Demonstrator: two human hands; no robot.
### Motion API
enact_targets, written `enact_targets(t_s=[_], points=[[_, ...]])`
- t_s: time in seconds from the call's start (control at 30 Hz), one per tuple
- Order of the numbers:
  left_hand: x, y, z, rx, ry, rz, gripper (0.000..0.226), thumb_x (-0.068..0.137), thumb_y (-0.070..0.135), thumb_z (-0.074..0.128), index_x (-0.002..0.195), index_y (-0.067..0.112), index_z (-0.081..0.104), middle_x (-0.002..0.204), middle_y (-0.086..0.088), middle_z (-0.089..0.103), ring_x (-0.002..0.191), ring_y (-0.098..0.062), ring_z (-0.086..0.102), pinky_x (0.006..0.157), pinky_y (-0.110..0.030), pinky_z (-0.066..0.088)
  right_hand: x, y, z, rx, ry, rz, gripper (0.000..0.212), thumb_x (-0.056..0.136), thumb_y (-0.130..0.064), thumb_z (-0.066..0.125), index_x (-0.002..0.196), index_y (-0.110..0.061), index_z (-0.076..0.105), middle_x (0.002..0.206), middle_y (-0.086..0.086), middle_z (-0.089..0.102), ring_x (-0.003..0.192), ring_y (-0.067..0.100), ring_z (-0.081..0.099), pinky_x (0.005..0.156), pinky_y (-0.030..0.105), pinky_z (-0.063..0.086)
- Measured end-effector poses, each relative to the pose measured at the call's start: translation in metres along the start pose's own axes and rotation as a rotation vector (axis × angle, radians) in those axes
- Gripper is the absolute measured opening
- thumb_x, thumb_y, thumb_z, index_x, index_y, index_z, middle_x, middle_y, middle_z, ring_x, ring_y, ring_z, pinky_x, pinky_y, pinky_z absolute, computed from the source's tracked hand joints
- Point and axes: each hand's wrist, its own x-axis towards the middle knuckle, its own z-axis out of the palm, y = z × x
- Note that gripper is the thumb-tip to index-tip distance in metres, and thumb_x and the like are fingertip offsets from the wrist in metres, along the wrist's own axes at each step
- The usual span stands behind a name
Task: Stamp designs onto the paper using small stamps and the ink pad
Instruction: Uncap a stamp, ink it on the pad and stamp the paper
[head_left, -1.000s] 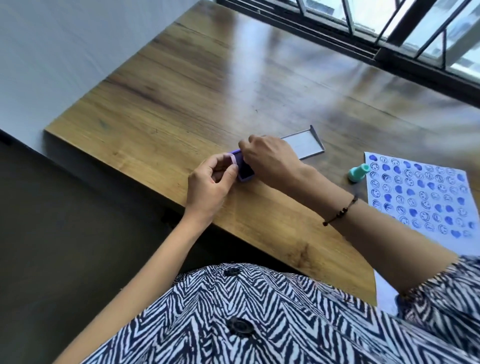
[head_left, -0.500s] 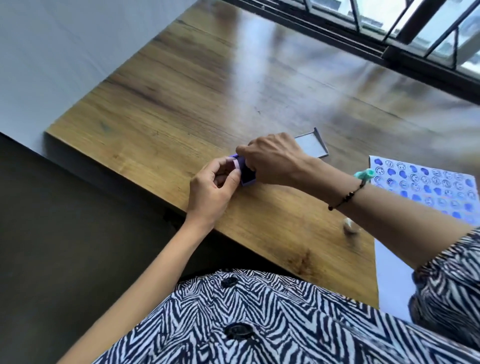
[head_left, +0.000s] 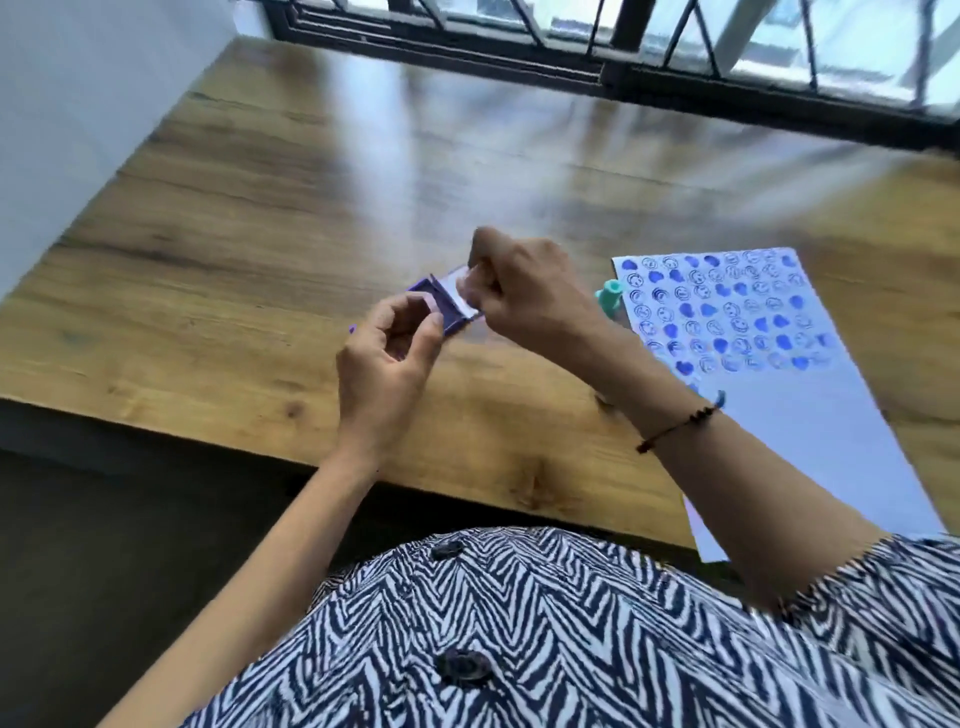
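A small purple ink pad (head_left: 445, 310) lies open on the wooden table, and my left hand (head_left: 384, 364) pinches its near corner. My right hand (head_left: 530, 296) is closed on a clear lid (head_left: 461, 287) that stands tilted against the pad's far side; motion blur hides the exact grip. A teal stamp (head_left: 609, 300) stands upright just right of my right wrist, at the left edge of the white paper (head_left: 810, 415). The paper's upper part carries rows of blue hearts and smiley prints.
The table's front edge (head_left: 260, 462) runs close to my body, with a dark floor below on the left. A white wall borders the table's left side and a black window frame (head_left: 571, 67) its far end. My right forearm crosses the paper's left edge.
The clear lid, earlier flat on the table behind my right hand, is now up against the ink pad in my right hand. The camera has swung right, so more of the paper shows.
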Motion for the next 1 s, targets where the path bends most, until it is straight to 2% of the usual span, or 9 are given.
enact_targets(t_s=[0.1,0.17,0.2,0.3,0.4,0.6,0.73,0.9,1.0], points=[[-0.007,0.014,0.039,0.027,-0.205,0.039,0.017,0.078,0.028,0.060,0.093,0.021,0.062,0.087,0.002,0.066,0.079,-0.003,0.060,0.076,-0.017,0.047,-0.029,0.034,-0.039,0.118,0.193,0.155,0.013,0.081,-0.021,0.060,0.087,-0.010,0.061,0.076,0.005,0.067,0.071,0.021,0.058,0.068,0.033,0.047],[-0.020,0.021,0.063,0.083,-0.351,0.122,0.019,0.080,0.027,0.058,0.096,0.017,0.061,0.089,-0.001,0.068,0.080,-0.006,0.062,0.076,-0.020,0.049,-0.050,0.056,-0.059,0.149,0.254,0.268,0.013,0.079,-0.020,0.064,0.087,-0.010,0.065,0.079,0.000,0.071,0.065,0.009,0.053,0.062,0.021,0.040],[-0.029,0.025,0.074,0.092,-0.430,0.163,0.021,0.081,0.026,0.058,0.098,0.014,0.060,0.090,-0.003,0.068,0.080,-0.007,0.063,0.076,-0.021,0.051,-0.062,0.068,-0.066,0.166,0.267,0.329,0.013,0.078,-0.020,0.065,0.087,-0.010,0.065,0.082,0.002,0.073,0.065,0.008,0.053,0.062,0.021,0.040],[-0.056,0.032,0.103,0.124,-0.718,0.266,0.024,0.082,0.022,0.053,0.101,0.009,0.057,0.090,-0.004,0.067,0.078,-0.010,0.061,0.075,-0.022,0.049,-0.098,0.099,-0.073,0.265,0.244,0.502,0.014,0.079,-0.015,0.064,0.089,-0.005,0.064,0.087,0.013,0.074,0.071,0.018,0.063,0.075,0.042,0.055],[-0.073,0.029,0.127,0.273,-0.929,0.355,0.021,0.086,0.021,0.049,0.102,0.007,0.051,0.091,-0.007,0.063,0.087,-0.022,0.058,0.078,-0.029,0.040,-0.125,0.120,-0.067,0.223,0.196,0.584,0.014,0.080,-0.012,0.062,0.090,-0.002,0.063,0.091,0.016,0.073,0.087,0.030,0.066,0.083,0.051,0.051],[-0.072,0.020,0.148,0.485,-0.930,0.441,0.019,0.089,0.018,0.045,0.097,0.001,0.047,0.090,-0.022,0.060,0.085,-0.034,0.055,0.072,-0.035,0.032,-0.136,0.134,-0.058,-0.003,0.193,0.532,0.012,0.080,-0.012,0.062,0.087,-0.003,0.065,0.088,0.016,0.070,0.086,0.031,0.062,0.077,0.037,0.048],[-0.072,0.020,0.149,0.553,-0.916,0.487,0.023,0.091,0.022,0.042,0.101,0.001,0.045,0.090,-0.021,0.062,0.086,-0.036,0.056,0.071,-0.041,0.036,-0.135,0.140,-0.056,-0.063,0.161,0.504,0.008,0.077,-0.011,0.062,0.083,-0.006,0.064,0.084,0.012,0.067,0.080,0.026,0.057,0.066,0.026,0.034],[-0.071,0.018,0.150,0.629,-0.916,0.510,0.026,0.092,0.027,0.039,0.103,0.003,0.044,0.093,-0.018,0.063,0.086,-0.038,0.058,0.069,-0.043,0.038,-0.133,0.139,-0.056,-0.098,0.132,0.464,0.008,0.076,-0.007,0.058,0.081,-0.004,0.064,0.083,0.016,0.065,0.078,0.029,0.056,0.066,0.030,0.038],[-0.071,0.018,0.150,0.645,-0.925,0.519,0.028,0.092,0.028,0.039,0.103,0.003,0.044,0.095,-0.018,0.063,0.087,-0.039,0.059,0.068,-0.043,0.040,-0.131,0.139,-0.056,-0.138,0.110,0.457,0.009,0.078,-0.009,0.057,0.083,-0.005,0.063,0.083,0.016,0.064,0.078,0.029,0.055,0.064,0.028,0.035]])
